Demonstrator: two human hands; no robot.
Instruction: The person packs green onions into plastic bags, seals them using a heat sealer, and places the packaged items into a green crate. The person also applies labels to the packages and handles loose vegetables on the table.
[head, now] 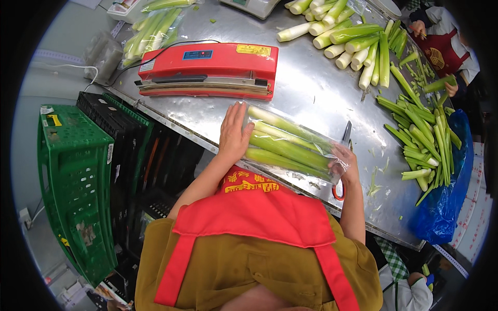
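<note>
Thick green-and-white vegetable stalks (290, 149) lie side by side inside a clear plastic bag (307, 128) at the near edge of the metal table. My left hand (234, 134) cups the bag's left end, fingers straight and together, thumb over the plastic. At the other end my right hand (344, 161) grips the bag, its fingers partly seen through the film. Scissors with a red handle (339, 191) lie partly under my right hand and wrist. Just beyond the bag stands a red impulse heat sealer (210, 70), its small panel light glowing.
Loose stalks (338, 39) are piled at the back right, near a weighing scale (253, 6). Trimmed green leaves (424, 140) lie by a blue plastic bag (443, 210). Filled bags (155, 33) lie back left; green crates (76, 186) stand left. A co-worker's hand (452, 87) holds a stalk.
</note>
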